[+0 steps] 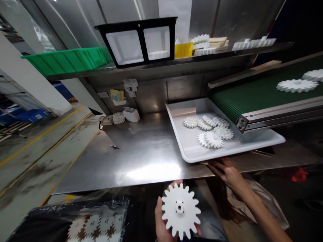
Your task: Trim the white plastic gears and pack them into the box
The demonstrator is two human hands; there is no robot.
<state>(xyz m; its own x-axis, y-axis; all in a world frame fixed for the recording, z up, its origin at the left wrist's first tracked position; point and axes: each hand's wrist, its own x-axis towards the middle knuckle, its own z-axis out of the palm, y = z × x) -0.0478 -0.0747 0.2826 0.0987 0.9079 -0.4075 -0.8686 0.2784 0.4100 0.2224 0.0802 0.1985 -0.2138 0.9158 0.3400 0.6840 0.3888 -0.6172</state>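
A white toothed gear (pixel 180 211) with a small central hub is held upright by my left hand (pixel 163 218), whose fingers wrap behind it, below the table's front edge. My right hand (pixel 230 173) is at the table edge, just under the front rim of the white tray (pixel 196 157). Its fingers are closed around something small and yellowish, partly hidden, that I cannot make out. Several white gears (pixel 213 139) lie in a loose group inside the tray.
A green conveyor (pixel 237 97) carries white gears (pixel 297 85) at the right. On the shelf are a green bin (pixel 68 62), a black-framed bin (pixel 141 42) and more gears. A small metal tool (pixel 115 146) lies on the steel table (pixel 141 141). Bagged gears (pixel 93 225) sit lower left.
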